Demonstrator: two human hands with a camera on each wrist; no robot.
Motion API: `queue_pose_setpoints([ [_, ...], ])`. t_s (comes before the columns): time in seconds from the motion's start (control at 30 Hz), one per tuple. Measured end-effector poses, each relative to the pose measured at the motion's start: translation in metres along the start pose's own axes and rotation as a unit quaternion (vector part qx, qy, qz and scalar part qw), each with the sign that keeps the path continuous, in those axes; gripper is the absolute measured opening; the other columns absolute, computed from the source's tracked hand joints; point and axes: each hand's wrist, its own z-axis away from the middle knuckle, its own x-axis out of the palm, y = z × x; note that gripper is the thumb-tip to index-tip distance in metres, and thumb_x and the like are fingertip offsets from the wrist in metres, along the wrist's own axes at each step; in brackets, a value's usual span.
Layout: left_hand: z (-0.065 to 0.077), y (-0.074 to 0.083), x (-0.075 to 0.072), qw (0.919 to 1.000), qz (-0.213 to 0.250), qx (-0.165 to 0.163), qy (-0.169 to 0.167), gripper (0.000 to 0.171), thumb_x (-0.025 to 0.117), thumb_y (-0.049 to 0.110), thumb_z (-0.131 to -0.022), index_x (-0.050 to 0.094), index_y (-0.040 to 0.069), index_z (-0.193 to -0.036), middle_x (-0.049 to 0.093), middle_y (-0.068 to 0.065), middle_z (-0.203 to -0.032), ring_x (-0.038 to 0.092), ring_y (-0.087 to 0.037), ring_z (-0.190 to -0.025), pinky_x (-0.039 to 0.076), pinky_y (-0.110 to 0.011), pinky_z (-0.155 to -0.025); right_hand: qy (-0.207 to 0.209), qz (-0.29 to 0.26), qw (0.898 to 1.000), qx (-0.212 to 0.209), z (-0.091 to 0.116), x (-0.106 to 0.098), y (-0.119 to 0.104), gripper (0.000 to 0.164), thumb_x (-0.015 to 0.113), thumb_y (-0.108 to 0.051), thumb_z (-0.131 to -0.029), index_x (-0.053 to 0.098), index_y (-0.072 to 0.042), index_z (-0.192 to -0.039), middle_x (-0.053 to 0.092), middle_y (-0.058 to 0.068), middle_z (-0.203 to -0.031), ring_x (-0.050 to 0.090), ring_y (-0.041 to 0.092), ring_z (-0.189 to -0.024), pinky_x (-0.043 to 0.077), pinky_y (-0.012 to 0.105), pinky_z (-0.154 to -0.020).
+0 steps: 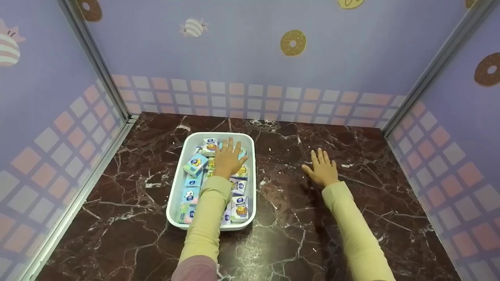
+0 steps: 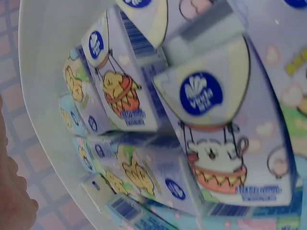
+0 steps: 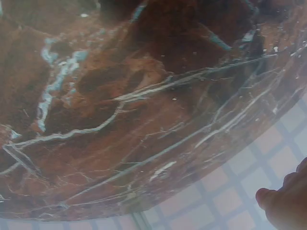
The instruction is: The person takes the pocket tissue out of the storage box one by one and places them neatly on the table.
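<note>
A white plastic basin (image 1: 170, 203) holds many small tissue packs, such as the blue one (image 1: 195, 164) at its left side. In the left wrist view a lilac tissue pack (image 2: 216, 120) with a balloon picture and a blue logo fills the middle. Over the basin's upper part is my left hand (image 1: 229, 159), palm down with fingers straight; whether it touches the packs I cannot tell. My right hand (image 1: 322, 170) is over the dark marble surface to the right of the basin, fingers spread, holding nothing.
The brown marble tabletop (image 1: 281, 234) carries white veins and small white specks. Purple panels with pink and white squares, like the back panel (image 1: 242, 58), wall in the back and both sides. A metal rail (image 1: 78, 210) runs along the left edge.
</note>
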Motion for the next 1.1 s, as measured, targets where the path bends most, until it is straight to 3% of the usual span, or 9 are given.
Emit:
queue_pose_setpoints([
  [0.17,0.002,-0.016,-0.005,0.9999,-0.007,-0.012,0.006,0.065,0.031,0.055,-0.088,0.022,0.018,-0.141,0.014,-0.012,-0.148,0.012,-0.030,-0.136,0.012,-0.050,-0.107,-0.005,0.008,1.000,-0.001,-0.005,-0.001,-0.006,0.074,0.034,-0.051,-0.089,0.010,-0.007,-0.143,0.001,0.017,-0.148,-0.001,0.035,-0.136,0.006,0.061,-0.102],
  [0.3,0.005,-0.032,-0.007,0.9996,0.014,-0.024,0.012,0.064,0.034,0.052,-0.089,0.024,0.016,-0.141,0.014,-0.013,-0.148,0.012,-0.031,-0.136,0.011,-0.051,-0.106,0.000,0.022,1.000,-0.013,-0.005,0.003,-0.013,0.073,0.033,-0.052,-0.089,0.012,-0.007,-0.143,0.003,0.018,-0.148,0.003,0.035,-0.136,0.010,0.060,-0.102],
  [0.43,0.009,-0.049,-0.008,0.9993,0.007,-0.036,0.009,0.065,0.033,0.052,-0.089,0.023,0.015,-0.141,0.014,-0.015,-0.147,0.011,-0.033,-0.135,0.013,-0.053,-0.105,0.012,0.028,0.999,-0.029,-0.004,0.007,-0.019,0.072,0.035,-0.052,-0.089,0.016,-0.007,-0.142,0.008,0.018,-0.148,0.007,0.035,-0.136,0.012,0.060,-0.102],
  [0.7,0.023,-0.081,-0.012,0.9961,0.047,-0.075,0.002,0.065,0.037,0.048,-0.089,0.025,0.010,-0.140,0.014,-0.018,-0.146,0.011,-0.036,-0.135,0.011,-0.056,-0.104,0.001,0.025,0.998,-0.055,0.003,0.015,-0.029,0.070,0.036,-0.049,-0.089,0.016,-0.007,-0.142,0.008,0.016,-0.148,0.006,0.033,-0.136,0.015,0.058,-0.102],
  [0.97,0.037,-0.106,-0.013,0.9855,0.065,-0.142,-0.067,0.071,0.034,0.048,-0.090,0.015,0.001,-0.141,0.004,-0.023,-0.146,0.004,-0.041,-0.133,0.008,-0.058,-0.103,-0.001,0.017,0.996,-0.091,0.017,0.022,-0.038,0.069,0.038,-0.049,-0.089,0.019,-0.008,-0.141,0.013,0.017,-0.147,0.012,0.034,-0.135,0.016,0.058,-0.102],
  [1.1,0.045,-0.114,-0.015,0.9781,0.084,-0.168,-0.091,0.067,0.035,0.037,-0.092,0.011,-0.003,-0.140,0.003,-0.024,-0.146,0.005,-0.041,-0.133,0.008,-0.057,-0.104,-0.002,0.003,0.994,-0.109,0.023,0.024,-0.046,0.069,0.040,-0.048,-0.089,0.021,-0.007,-0.141,0.013,0.017,-0.147,0.012,0.033,-0.135,0.017,0.058,-0.102],
])
